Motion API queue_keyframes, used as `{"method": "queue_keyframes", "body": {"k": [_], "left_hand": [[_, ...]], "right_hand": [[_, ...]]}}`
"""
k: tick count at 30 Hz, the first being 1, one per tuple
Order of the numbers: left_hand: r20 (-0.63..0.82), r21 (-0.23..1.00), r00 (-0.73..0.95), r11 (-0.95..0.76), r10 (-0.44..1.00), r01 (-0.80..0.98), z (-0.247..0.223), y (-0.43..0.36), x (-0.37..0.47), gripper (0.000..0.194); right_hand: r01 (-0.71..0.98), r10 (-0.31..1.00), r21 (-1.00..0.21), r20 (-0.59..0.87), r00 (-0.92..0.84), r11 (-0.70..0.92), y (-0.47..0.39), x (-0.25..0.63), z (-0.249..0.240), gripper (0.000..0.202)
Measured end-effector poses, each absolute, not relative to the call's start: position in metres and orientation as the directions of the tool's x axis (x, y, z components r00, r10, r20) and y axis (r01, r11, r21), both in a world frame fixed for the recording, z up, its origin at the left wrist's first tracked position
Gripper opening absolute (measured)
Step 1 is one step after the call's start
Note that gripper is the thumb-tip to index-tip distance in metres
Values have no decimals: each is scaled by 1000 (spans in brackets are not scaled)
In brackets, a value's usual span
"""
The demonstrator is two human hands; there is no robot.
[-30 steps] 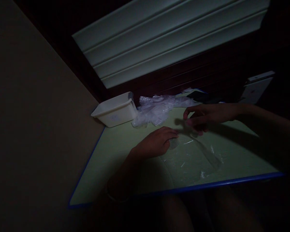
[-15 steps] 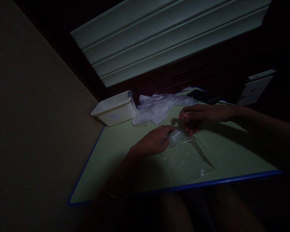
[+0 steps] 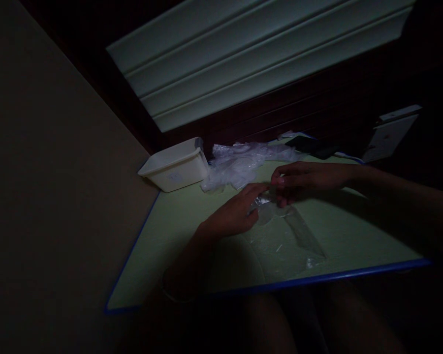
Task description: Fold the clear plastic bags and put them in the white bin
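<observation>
A clear plastic bag (image 3: 293, 238) lies on the pale green table, its crumpled upper end between my two hands. My left hand (image 3: 234, 211) curls round that end from the left, with shiny plastic showing between thumb and fingers. From the right, my right hand (image 3: 300, 179) meets it with bent fingers; thumb and forefinger are pinched together at the bag's upper edge. The dim light and the see-through film make the exact grip hard to see. The two hands' fingertips nearly touch.
Behind my hands lies a heap of clear plastic bags (image 3: 239, 167). A white plastic bin (image 3: 180, 174) stands at the back left by the wall. A dark flat object (image 3: 306, 145) rests at the back. Blue edging (image 3: 347, 275) borders the table (image 3: 184, 221).
My right hand has shifted slightly left, and its fingers have closed at the bag's upper end. The left fingers have risen a little, and the bag's right side has moved slightly.
</observation>
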State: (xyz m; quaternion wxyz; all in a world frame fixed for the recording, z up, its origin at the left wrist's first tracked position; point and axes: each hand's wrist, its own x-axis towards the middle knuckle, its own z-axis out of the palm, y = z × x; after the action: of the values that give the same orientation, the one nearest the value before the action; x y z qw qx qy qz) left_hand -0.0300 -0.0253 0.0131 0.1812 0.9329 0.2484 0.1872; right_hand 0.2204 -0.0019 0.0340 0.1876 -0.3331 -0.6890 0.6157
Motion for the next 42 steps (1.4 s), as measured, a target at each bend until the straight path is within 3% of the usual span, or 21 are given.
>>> {"method": "queue_keyframes", "body": {"k": [12,16,19,22,25,29,35,42], "left_hand": [[221,376,807,-811,548,448,9,-25,-31,37],[226,387,797,-802,561,455,8,-24,-31,34],[233,384,798,-807,555,449,7,-23,-31,33],[233,377,795,-805,560,457,6,-23,-32,33],[241,373,795,-809,557,454,5,-23,-32,32],[247,375,793,-810,556,451,5,-23,-32,33],[251,393,790,-804,560,445,6,-23,-32,44],[252,363,810,-828,529,428,5,-22,-32,36]], "right_hand": [[138,641,-990,-94,-762,18,-1,215,31,34],[148,717,-982,-20,-697,117,2,218,33,36],[353,803,-885,39,-595,304,7,224,35,33],[559,774,-703,-19,-633,440,10,228,33,28],[633,733,-584,-93,-674,508,9,226,31,28],[676,736,-480,-88,-672,560,5,222,30,27],[691,739,-436,-83,-669,576,3,218,32,26],[675,720,-458,-103,-686,578,4,222,32,19]]}}
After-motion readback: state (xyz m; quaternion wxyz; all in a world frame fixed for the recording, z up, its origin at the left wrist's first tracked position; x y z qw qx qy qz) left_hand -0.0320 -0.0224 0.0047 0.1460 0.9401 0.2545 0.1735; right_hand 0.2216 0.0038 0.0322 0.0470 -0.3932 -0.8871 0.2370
